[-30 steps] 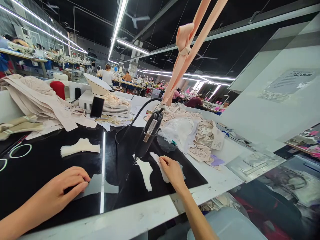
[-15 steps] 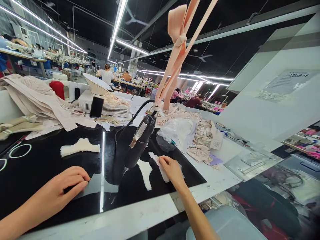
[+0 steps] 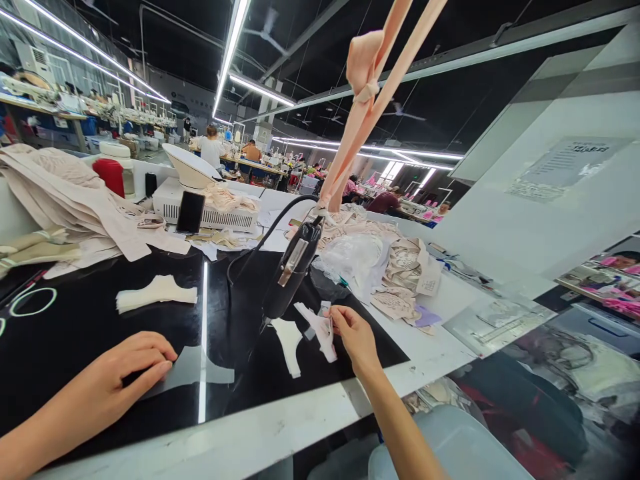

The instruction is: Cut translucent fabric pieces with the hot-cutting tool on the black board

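My left hand (image 3: 137, 367) rests on the black mat (image 3: 125, 417), its fingertips together at the left end of a translucent grey piece (image 3: 217, 373). My right hand (image 3: 353, 330) pinches the edge of a thin, pale, curved piece (image 3: 325, 337), which lies over a greyish scrap at the mat's right side. Left of it is a cream curved piece (image 3: 289, 345). Above the mat's middle a black handheld tool (image 3: 293, 267) hangs tip-down from a knotted peach strap (image 3: 363, 120). A stack of cream pieces (image 3: 157, 293) lies at the left.
Scissors (image 3: 34, 302) lie at the left edge. Behind the mat are a phone (image 3: 191, 212), a white vented box (image 3: 167, 200), beige fabric (image 3: 85, 193) and a clear plastic bag (image 3: 353, 260). A pale blue bin (image 3: 450, 447) stands below the table edge. People sit at far tables.
My right hand has shifted slightly right, and the pale piece in it has turned, showing more of its curved shape. The hanging tool has swung a little right. My left hand stays at the grey piece.
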`<move>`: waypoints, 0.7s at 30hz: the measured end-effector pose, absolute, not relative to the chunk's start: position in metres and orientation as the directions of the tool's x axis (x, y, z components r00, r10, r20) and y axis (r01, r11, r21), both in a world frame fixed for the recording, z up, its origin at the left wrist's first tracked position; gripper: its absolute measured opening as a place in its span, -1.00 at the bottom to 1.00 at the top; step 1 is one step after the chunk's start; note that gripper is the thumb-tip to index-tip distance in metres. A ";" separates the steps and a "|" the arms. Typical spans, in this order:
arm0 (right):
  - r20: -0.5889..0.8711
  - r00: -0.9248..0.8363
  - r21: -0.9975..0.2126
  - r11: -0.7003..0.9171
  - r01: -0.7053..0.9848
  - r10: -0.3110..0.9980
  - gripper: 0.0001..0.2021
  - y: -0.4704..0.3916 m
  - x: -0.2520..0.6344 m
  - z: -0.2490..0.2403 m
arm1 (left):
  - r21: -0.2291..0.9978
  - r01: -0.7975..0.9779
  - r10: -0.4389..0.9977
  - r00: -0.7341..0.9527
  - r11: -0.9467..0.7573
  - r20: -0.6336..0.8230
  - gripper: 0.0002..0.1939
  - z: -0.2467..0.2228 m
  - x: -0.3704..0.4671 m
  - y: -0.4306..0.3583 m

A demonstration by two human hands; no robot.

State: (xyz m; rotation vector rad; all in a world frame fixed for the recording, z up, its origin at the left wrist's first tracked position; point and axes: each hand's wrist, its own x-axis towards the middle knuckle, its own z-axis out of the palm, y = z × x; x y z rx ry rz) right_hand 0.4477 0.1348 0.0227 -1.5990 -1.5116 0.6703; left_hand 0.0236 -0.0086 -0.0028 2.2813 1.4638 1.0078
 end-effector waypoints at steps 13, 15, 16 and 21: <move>0.287 0.180 -0.896 0.197 0.399 0.941 -0.71 0.118 0.448 0.049 | 0.526 0.705 0.862 0.257 -0.476 0.437 -0.74 -0.003 0.024 -0.009; 0.304 0.214 -0.912 0.219 0.346 0.928 -0.65 0.111 0.446 0.057 | 0.528 0.699 0.857 0.252 -0.482 0.449 -0.76 -0.004 0.024 -0.008; 0.302 0.217 -0.920 0.223 0.323 0.928 -0.61 0.106 0.443 0.062 | 0.529 0.697 0.855 0.249 -0.485 0.455 -0.77 -0.004 0.024 -0.008; 0.277 0.181 -0.944 0.232 0.233 0.944 -0.53 0.073 0.412 0.080 | 0.532 0.683 0.849 0.263 -0.500 0.459 -0.80 0.005 0.028 -0.006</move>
